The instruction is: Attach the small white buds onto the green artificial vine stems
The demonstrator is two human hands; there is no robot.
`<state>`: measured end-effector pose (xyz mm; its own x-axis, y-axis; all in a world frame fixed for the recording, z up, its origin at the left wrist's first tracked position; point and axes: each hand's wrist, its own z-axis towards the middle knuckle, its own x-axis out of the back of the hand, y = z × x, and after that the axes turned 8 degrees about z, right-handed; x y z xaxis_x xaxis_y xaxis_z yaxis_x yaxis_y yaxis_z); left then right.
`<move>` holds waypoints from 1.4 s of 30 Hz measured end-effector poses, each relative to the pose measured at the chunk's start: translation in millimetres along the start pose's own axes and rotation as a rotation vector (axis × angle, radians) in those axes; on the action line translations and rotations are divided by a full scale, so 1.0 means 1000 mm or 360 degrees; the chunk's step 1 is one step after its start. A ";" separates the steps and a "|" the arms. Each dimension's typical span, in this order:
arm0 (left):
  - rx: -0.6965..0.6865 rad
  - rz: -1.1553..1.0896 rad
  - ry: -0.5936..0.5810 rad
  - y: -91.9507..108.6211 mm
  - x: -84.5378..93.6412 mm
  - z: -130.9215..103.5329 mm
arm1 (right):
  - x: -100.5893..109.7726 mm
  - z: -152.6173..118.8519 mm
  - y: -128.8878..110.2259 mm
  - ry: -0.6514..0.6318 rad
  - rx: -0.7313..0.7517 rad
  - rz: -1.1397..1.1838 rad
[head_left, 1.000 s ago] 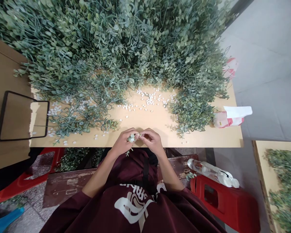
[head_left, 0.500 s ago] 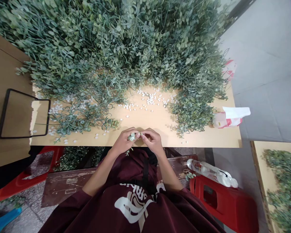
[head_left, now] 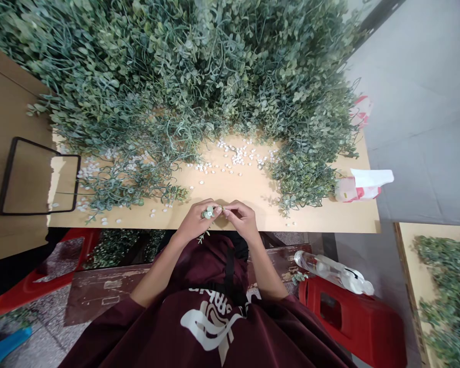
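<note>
At the table's front edge my left hand (head_left: 194,221) is closed around a small artificial leaf sprig (head_left: 208,212); pale green leaves show above the fingers and a leafy end hangs below the palm. My right hand (head_left: 243,219) meets it from the right, thumb and forefinger pinched at a tiny piece between the two hands, too small to name. The fingertips of both hands nearly touch. Beyond them, small white beads (head_left: 238,156) lie scattered on the wooden table (head_left: 230,189). A bunch of artificial greenery (head_left: 130,186) lies to the left of my hands.
A large heap of artificial greenery (head_left: 199,66) covers the back of the table. On the left are a cardboard box (head_left: 15,107) and a black wire frame (head_left: 38,213). A tissue pack (head_left: 347,189) sits right; below it a clear bottle (head_left: 329,271) lies on a red stool (head_left: 371,322).
My fingertips have shifted slightly against each other at the tiny piece. Both hands stay in about the same place, and the view has tilted a little.
</note>
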<state>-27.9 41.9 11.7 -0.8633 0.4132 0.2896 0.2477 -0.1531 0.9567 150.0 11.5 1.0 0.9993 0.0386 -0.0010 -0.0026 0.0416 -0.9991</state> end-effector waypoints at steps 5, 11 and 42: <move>0.0013 0.0006 0.0024 0.002 0.000 0.001 | 0.000 0.002 -0.002 0.0039 -0.0065 0.0072; 0.0053 -0.0198 0.0097 -0.004 0.006 -0.003 | -0.002 0.006 -0.004 0.0200 -0.0105 0.0067; 0.0490 0.0943 0.0358 0.015 0.014 -0.006 | -0.009 0.001 -0.010 -0.0023 -0.0204 0.0039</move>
<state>-38.8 40.3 30.0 -0.6063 0.1380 0.7832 0.7889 -0.0200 0.6142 140.5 12.0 10.6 0.9983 0.0523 -0.0257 -0.0211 -0.0876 -0.9959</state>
